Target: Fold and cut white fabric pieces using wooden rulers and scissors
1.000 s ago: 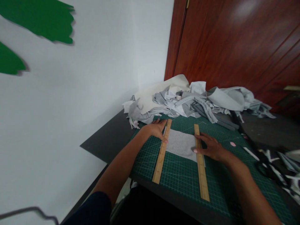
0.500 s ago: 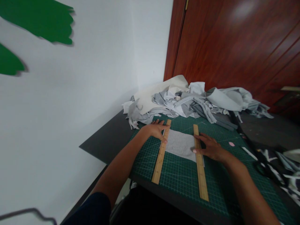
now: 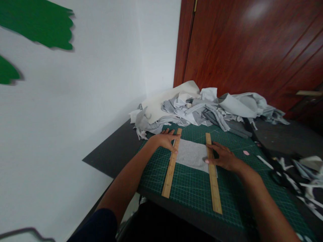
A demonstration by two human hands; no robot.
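Observation:
A piece of light grey fabric [image 3: 191,153] lies flat on a green cutting mat [image 3: 190,186]. Across its left end rests a wooden ruler [image 3: 169,176], and a second wooden ruler [image 3: 215,191] crosses its right end. With fingers spread, my left hand [image 3: 164,140] presses on the upper part of the left ruler; its thumb lies at the ruler's right edge. My right hand [image 3: 225,158] reaches over the right ruler from the right, thumb and fingers apart, fingertips touching it. A narrow strip of fabric shows beyond each ruler's outer edge.
Grey and white fabric scraps [image 3: 191,109] are heaped at the back, against the wall and a red-brown door [image 3: 239,47]. Scissors [image 3: 277,176] and more scraps [image 3: 311,191] lie at the right. A small pink piece [image 3: 246,153] sits on the mat.
The whole view has shifted slightly. Both hands stay on the rulers, and the rulers and fabric keep their places on the mat.

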